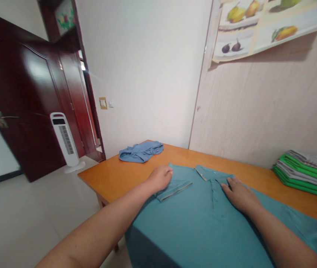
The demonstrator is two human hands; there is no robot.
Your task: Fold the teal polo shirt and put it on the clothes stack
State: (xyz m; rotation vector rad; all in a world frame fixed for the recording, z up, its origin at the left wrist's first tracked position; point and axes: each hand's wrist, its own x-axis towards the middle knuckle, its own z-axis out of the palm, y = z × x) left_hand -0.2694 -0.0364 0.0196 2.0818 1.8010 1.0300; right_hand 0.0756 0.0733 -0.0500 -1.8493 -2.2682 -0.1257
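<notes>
Shirt (pixel 192 223) nearest: spread on desk (pixel 111 176), directly under both hands, lower part draping over the near edge. Long axis runs from collar (pixel 215 173), far side, back toward the wearer. Hands apart: left hand (pixel 160 178) curled, apparently gripping cloth by the short sleeve (pixel 175 190); right hand (pixel 239 195), nearer the collar, rests palm-down, fingers loosely spread.

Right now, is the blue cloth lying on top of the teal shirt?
No, bare tabletop shows between the blue cloth and the teal shirt.
</notes>
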